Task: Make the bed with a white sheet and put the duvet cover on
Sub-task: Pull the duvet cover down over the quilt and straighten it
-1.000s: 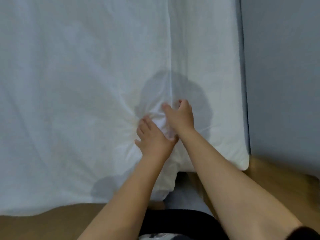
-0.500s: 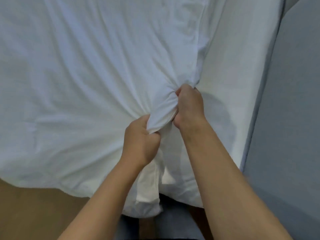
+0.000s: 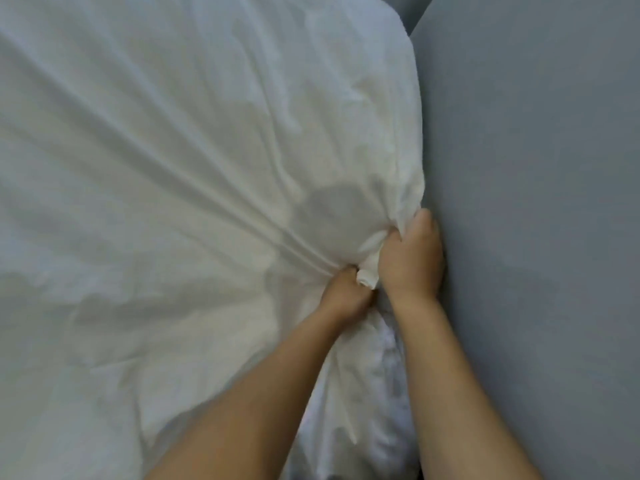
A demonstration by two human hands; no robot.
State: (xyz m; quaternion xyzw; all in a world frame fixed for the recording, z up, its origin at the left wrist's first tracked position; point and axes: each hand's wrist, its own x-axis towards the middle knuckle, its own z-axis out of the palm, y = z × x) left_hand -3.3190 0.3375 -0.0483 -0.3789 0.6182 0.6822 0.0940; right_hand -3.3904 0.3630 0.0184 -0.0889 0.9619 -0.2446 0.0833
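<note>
On the head view a plain grey wall (image 3: 536,202) fills three o'clock. The crumpled white cotton sheet (image 3: 156,185) spreads from nine o'clock to centre. Our left hand (image 3: 346,294) and right hand (image 3: 410,258), touching, both clench its bunched edge near four o'clock. We judge we are drawing it taut; next, tuck it beside the wall.

A: What kind of place is this?
B: A bedroom, I'd say. Soft, creased white bedding (image 3: 156,202) covers nearly everything in view.
A: Anything else?
B: A plain grey wall (image 3: 536,150) runs right beside it.
</note>
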